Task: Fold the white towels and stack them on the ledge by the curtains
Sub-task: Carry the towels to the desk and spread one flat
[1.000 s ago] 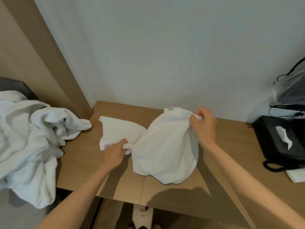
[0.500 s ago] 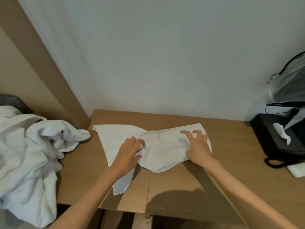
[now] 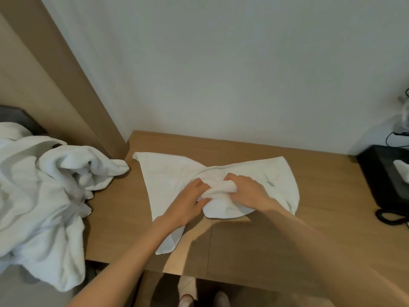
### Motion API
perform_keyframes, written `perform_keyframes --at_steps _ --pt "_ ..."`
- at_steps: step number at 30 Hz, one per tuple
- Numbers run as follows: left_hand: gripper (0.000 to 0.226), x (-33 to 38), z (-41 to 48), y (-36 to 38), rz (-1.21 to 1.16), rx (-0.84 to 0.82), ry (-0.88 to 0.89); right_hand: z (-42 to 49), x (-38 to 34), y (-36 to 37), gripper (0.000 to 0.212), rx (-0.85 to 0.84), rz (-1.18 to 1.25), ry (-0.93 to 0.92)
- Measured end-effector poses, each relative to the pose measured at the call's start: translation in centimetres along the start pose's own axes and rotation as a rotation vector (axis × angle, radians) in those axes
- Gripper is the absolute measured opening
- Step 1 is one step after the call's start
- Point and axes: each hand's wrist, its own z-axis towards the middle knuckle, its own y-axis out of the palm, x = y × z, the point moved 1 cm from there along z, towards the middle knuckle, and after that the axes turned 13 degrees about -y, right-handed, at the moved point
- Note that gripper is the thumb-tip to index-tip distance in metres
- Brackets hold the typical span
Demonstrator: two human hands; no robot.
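Towel [image 3: 168, 185]: white, spread on wooden desk [image 3: 321, 207], middle bunched.
Left hand [image 3: 188, 200]: clutching the bunched fold.
Right hand [image 3: 247, 191]: clutching same fold.
Towel heap [image 3: 44, 196]: left of desk.

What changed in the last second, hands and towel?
The white cloth towel went from held up to lying on the wooden desk. The left hand and right hand flattened on it, then met at its middle, both gripping a bunched fold. The heap of white towels and black tissue box stayed.
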Motion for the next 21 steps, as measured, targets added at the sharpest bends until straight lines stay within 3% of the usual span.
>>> perform_keyframes --at_steps 3,9,12,15,18,21 --pt "0.015 1.7 1.3 -2.6 -0.073 0.096 0.004 -1.0 -0.8 -4.4 0.019 0.273 0.008 0.017" --pt "0.009 4.5 3.5 -4.1 -0.049 0.014 -0.011 -3.1 -4.8 -14.1 0.035 0.764 0.243 -0.062" --pt "0.032 6.5 4.6 -5.4 -0.055 0.082 -0.003 -4.4 -6.5 -19.1 0.044 0.972 0.483 -0.14" --pt "0.018 8.4 6.0 -7.6 0.158 0.136 -0.025 -5.5 -7.2 -22.8 0.048 1.114 0.586 -0.164" --pt "0.021 9.3 7.4 -10.7 0.438 0.253 -0.06 -6.4 -6.9 -24.4 0.048 1.252 0.595 -0.111" --pt "0.018 9.5 7.9 -14.4 0.459 0.316 -0.143 -7.0 -6.1 -25.5 0.046 1.37 0.533 -0.046"
